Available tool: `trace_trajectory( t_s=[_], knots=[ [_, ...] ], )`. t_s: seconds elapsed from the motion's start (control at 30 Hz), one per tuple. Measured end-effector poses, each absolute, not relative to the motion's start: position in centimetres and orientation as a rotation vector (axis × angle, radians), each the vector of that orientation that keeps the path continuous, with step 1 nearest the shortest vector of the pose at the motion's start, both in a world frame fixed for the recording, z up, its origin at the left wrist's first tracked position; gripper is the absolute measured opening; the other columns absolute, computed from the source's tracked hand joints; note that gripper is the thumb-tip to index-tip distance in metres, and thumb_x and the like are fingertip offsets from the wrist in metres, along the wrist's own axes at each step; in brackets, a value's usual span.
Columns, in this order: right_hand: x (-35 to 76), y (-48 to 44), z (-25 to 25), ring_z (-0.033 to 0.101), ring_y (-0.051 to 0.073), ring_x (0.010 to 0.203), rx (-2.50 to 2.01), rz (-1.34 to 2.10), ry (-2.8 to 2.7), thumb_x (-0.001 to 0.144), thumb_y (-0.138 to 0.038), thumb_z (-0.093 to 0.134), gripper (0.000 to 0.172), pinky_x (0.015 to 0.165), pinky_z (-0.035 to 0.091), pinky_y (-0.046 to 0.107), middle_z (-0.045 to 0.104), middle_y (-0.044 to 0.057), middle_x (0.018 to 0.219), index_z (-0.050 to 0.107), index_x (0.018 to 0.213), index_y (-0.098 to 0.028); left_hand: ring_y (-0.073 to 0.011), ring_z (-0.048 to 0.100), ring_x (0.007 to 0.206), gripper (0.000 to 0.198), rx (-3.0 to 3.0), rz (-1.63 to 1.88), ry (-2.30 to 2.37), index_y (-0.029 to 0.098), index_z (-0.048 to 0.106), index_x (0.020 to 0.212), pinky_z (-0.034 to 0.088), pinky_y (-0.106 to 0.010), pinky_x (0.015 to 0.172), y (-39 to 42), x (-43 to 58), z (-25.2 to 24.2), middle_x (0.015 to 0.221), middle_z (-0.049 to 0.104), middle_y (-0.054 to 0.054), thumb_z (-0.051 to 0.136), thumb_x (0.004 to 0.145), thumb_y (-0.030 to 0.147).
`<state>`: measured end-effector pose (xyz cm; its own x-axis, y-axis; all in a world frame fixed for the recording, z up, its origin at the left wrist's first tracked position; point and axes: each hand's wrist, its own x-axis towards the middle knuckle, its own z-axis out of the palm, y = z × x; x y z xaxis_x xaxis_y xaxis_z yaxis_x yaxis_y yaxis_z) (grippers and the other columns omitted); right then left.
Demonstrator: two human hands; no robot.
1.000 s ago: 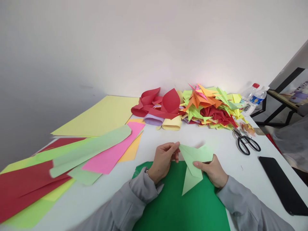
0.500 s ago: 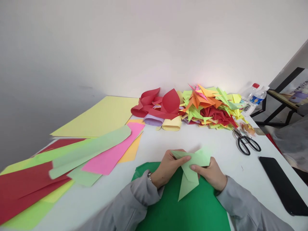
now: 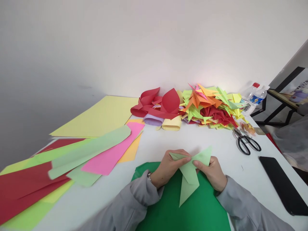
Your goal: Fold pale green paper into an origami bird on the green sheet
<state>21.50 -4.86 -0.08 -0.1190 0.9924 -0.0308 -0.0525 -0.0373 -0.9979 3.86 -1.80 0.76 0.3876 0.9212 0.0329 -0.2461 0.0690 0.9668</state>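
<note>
A folded piece of pale green paper (image 3: pixel 191 175) is held up in front of the wearer, over the near middle of the tabletop (image 3: pixel 235 166). Two narrow flaps are spread at its upper end, one toward each hand, and its lower end is tapered to a point directed downward. The left flap is pinched by the fingers of the left hand (image 3: pixel 168 168), the thumb being laid across it near the centre. The base of the right flap is gripped by the fingers of the right hand (image 3: pixel 213 173), with the thumb pressed on the front. Both thumb tips are brought close together. Grey cuffs are worn at both wrists.

Beneath the hands, a dark green sheet (image 3: pixel 185 216) is noted. To the left, overlapping strips are laid out, among them a pink strip (image 3: pixel 106 164) and a pale green strip (image 3: pixel 89 153); a pale yellow sheet (image 3: pixel 98 117) is placed beyond them. Along the wall (image 3: pixel 154 48), curled red paper (image 3: pixel 170 102) is set beside a heap of folded paper shapes (image 3: pixel 214 106). Black-handled scissors (image 3: pixel 241 137) are found to the right, and a black flat object (image 3: pixel 282 184) is located nearer the wearer
</note>
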Motion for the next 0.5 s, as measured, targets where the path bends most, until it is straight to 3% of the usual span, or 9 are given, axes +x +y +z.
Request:
trace_trajectory(
  t_s=[0.33,0.5],
  knots=[
    [21.64,-4.75,-0.43,0.060,0.015,0.063,-1.018,1.359,-1.190,0.074,-0.036,0.077,0.030,0.060,0.047,0.027,0.069,0.002,0.066,0.067,0.053,-0.017,-0.0169,0.059,0.070,0.015,1.278,1.039,0.763,0.016,0.076,0.071,0.047,-0.027,0.062,-1.69,3.70,0.62,0.075,0.069,-0.006,0.076,0.073,0.030],
    [21.50,-4.61,-0.17,0.061,0.013,0.067,-0.957,1.386,-1.172,0.073,-0.031,0.078,0.016,0.062,0.048,0.025,0.068,0.000,0.075,0.073,0.062,-0.020,-0.0171,0.061,0.070,0.010,1.278,1.050,0.723,0.018,0.077,0.072,0.049,-0.028,0.065,-1.66,3.77,0.47,0.074,0.070,-0.005,0.080,0.070,0.027]
  ],
)
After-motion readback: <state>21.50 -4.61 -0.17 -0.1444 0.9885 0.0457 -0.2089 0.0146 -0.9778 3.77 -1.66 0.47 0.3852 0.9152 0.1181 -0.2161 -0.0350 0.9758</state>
